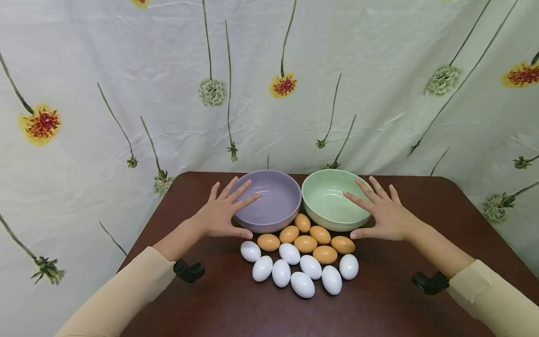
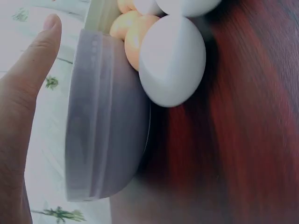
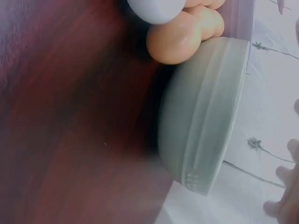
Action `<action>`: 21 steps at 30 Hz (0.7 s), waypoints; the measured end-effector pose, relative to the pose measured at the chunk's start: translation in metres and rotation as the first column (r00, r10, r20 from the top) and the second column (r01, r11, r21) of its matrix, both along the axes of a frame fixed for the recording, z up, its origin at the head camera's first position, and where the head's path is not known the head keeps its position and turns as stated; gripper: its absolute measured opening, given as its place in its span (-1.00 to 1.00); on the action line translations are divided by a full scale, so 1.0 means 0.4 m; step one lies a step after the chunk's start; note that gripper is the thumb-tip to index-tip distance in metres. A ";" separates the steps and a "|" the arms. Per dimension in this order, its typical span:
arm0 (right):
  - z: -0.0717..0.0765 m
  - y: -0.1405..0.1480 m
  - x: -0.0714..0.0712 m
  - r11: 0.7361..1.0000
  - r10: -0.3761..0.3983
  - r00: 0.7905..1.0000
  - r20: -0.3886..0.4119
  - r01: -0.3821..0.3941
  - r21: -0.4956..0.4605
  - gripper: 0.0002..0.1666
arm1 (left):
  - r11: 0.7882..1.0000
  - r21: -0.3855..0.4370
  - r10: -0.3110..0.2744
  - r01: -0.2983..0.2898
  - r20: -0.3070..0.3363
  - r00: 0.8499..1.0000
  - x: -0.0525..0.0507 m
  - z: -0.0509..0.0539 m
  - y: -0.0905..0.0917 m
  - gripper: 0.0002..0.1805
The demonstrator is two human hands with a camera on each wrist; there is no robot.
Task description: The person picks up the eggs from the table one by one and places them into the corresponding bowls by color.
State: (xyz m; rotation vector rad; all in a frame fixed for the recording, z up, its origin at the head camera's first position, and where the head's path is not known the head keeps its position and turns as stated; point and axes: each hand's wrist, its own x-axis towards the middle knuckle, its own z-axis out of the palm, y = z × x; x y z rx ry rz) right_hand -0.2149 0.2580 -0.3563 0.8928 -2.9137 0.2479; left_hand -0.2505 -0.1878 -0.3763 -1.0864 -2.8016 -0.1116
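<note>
The left sleeve (image 1: 122, 290) and right sleeve (image 1: 492, 292) lie nearest the camera, crossing the counter (image 1: 387, 299) from its front side. Each wrist carries a black mount (image 1: 189, 271).

The left hand (image 1: 220, 216) is open, fingers spread, at the left side of the purple bowl (image 1: 269, 227). The right hand (image 1: 387, 216) is likewise open, fingers spread, at the right side of the green bowl (image 1: 337, 223). Both hands hold nothing; in the left wrist view, the left thumb (image 2: 39, 60) stands apart from the purple bowl.

Both bowls stand upright, side by side, along the back edge of the counter, midway between its back corners. Fifteen eggs lie in front of the bowls, well apart from the left and right edges. The seven brown eggs (image 1: 305, 244) are grouped nearest the bowls. The eight white eggs (image 1: 302, 285) lie mainly toward the front edge, several touching their neighbours. A flowered sheet (image 1: 168, 70) hangs behind the back edge.
</note>
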 end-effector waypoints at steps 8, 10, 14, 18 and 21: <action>-0.068 0.002 0.048 0.937 -0.001 1.000 0.006 0.003 -0.350 -0.02 | 0.959 0.271 0.067 -0.078 0.053 0.996 0.002 -0.075 -0.014 0.10; -0.091 0.001 0.071 0.905 -0.015 1.000 0.022 0.023 -0.425 -0.05 | 0.933 0.342 0.089 -0.110 0.078 0.993 0.001 -0.094 -0.016 0.09; -0.128 -0.006 0.111 0.861 -0.032 0.999 0.022 0.038 -0.506 -0.09 | 0.878 0.449 0.124 -0.167 0.124 0.984 -0.005 -0.125 -0.019 0.05; -0.156 -0.014 0.145 0.835 -0.044 0.999 -0.001 0.036 -0.550 -0.12 | 0.802 0.559 0.138 -0.212 0.173 0.975 -0.008 -0.150 -0.016 -0.03; -0.178 -0.022 0.166 0.819 -0.040 0.999 -0.020 0.021 -0.574 -0.15 | 0.734 0.637 0.142 -0.235 0.194 0.971 -0.009 -0.173 -0.013 -0.07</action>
